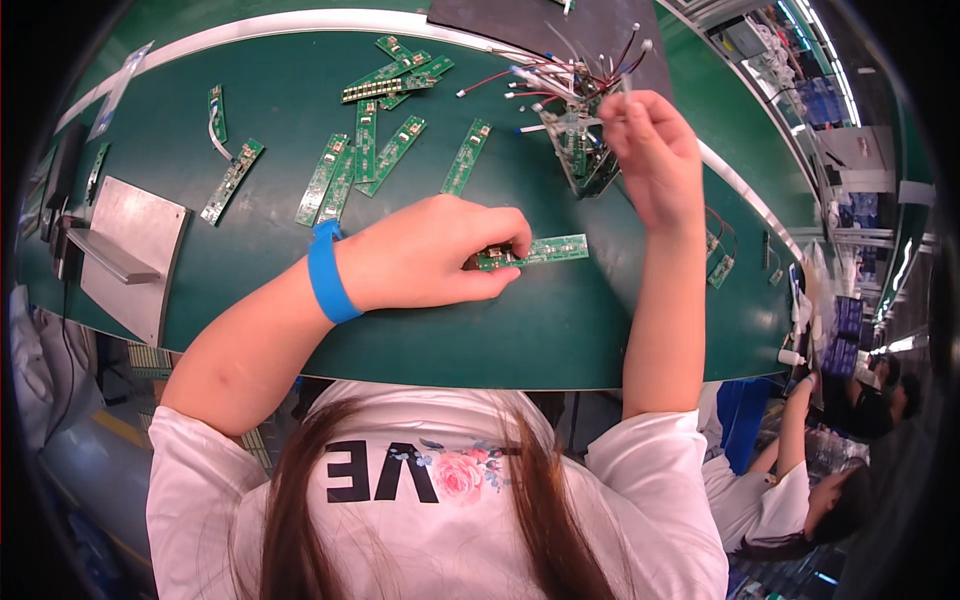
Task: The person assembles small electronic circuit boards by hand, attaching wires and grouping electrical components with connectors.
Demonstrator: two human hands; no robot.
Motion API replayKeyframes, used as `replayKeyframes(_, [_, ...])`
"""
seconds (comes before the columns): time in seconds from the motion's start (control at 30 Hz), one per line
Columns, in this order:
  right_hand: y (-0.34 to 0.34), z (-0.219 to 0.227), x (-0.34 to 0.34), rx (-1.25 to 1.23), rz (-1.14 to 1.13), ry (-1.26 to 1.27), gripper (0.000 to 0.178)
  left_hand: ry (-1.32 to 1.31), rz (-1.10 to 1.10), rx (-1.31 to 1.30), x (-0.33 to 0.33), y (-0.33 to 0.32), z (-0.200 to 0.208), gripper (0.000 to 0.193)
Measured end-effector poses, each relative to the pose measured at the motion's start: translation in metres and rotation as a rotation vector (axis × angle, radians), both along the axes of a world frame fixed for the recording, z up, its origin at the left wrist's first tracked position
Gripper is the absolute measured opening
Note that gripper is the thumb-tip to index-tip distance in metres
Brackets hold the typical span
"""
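My left hand (pixel 445 250), a blue band around its wrist, is closed on a narrow green circuit board (pixel 558 248) just above the table. The board's free end points right; the end with small parts is partly covered by my fingers. Farther right, my raised right hand (pixel 655 155) has its fingertips pinched together on a thin white flat cable (pixel 560 126), which looks slightly blurred. Beside that hand stands a clear-sided holder (pixel 600 185) packed with green boards and red, black and white wires (pixel 535 85).
Several loose green boards (pixel 365 140) lie on the green table (pixel 420 350) beyond my left hand. One board (pixel 232 182) at left lies by a white cable. A metal plate with a raised bar (pixel 150 245) stands at far left. Other people sit at far right.
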State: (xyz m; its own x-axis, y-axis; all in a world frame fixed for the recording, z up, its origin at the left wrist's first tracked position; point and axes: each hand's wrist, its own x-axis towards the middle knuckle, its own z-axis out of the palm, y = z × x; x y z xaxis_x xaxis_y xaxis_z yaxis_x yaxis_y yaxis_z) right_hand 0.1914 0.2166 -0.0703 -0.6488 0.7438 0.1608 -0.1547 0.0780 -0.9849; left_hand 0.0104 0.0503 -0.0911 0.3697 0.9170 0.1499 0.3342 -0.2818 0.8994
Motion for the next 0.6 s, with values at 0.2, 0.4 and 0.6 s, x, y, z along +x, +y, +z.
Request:
replayKeyframes(0.2, [-0.018,0.018,0.042,-0.184,-0.043,0.134,0.010,-0.011,-0.001,0.003,0.007,-0.003,0.002,0.017])
replayKeyframes(0.4, [-0.058,0.003,0.040,-0.064,0.000,-0.223,0.008,-0.020,0.099,0.087,0.014,-0.004,0.001,0.015])
replayKeyframes(0.6, [-0.073,-0.017,0.035,-0.020,-0.013,-0.300,0.008,-0.411,0.322,-0.425,0.017,-0.004,-0.003,0.018])
